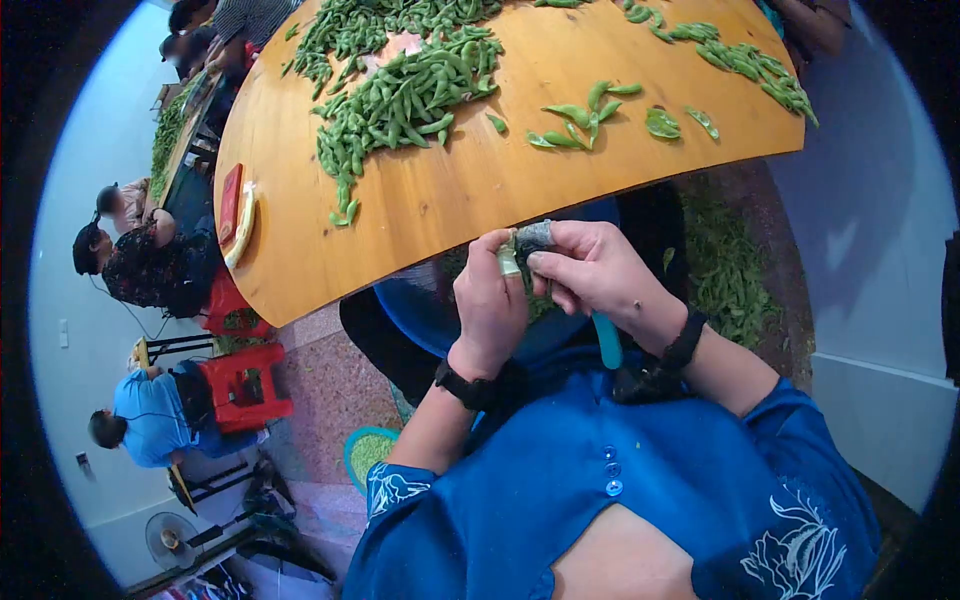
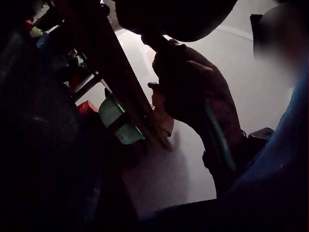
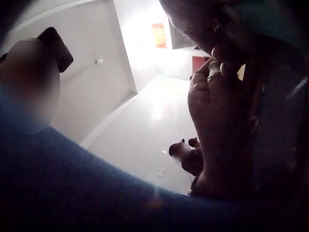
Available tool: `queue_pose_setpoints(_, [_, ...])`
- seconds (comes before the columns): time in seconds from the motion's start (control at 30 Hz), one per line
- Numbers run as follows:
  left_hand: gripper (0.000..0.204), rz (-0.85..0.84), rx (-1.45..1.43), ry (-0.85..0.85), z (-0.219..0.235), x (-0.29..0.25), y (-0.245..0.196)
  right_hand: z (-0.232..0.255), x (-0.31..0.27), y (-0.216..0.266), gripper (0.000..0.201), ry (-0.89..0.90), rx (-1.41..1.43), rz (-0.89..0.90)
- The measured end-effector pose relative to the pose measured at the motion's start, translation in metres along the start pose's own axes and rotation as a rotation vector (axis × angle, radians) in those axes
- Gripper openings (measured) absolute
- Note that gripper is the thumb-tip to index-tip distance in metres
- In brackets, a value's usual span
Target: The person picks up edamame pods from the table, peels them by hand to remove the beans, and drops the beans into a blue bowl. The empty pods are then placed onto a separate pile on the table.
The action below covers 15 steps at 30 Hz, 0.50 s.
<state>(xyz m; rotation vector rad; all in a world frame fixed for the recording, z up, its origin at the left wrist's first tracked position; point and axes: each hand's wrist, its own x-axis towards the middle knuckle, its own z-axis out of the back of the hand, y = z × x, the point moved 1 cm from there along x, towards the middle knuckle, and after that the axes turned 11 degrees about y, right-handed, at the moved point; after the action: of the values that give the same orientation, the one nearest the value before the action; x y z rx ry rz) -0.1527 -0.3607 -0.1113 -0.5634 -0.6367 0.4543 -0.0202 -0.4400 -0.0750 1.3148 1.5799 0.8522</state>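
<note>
In the head view my two hands meet fingertip to fingertip just off the table's near edge, above a blue basin point(image 1: 405, 310). The left hand point(image 1: 490, 300) has a pale wrap point(image 1: 508, 258) at its fingers and pinches a small dark green piece point(image 1: 520, 244); I cannot tell what it is. A grey wrap point(image 1: 535, 235) shows at the fingertips of the right hand point(image 1: 610, 270). From under that palm sticks the rounded end of a teal handle point(image 1: 607, 342); the rest of the tool is hidden. Both wrist views are dark, with the hands in silhouette.
Heaps of green soybean pods point(image 1: 400, 100) cover the far part of the wooden table point(image 1: 450, 200). A red box point(image 1: 231, 200) lies at its left edge. Pods and husks point(image 1: 730, 270) litter the floor at right. Seated people and red stools point(image 1: 245, 385) are at left.
</note>
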Motion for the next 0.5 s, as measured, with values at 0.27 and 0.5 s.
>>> queue_pose_setpoints(0.27, [0.014,0.565,-1.255,0.012,0.009,-0.003,-0.002,-0.012,0.009,-0.001,0.014,-0.061,-0.245,0.065])
queue_pose_setpoints(0.5, [0.016,0.212,-0.477,0.214,0.024,-0.005,0.015,-0.018,0.004,-0.011,0.020,-0.140,-0.558,0.244])
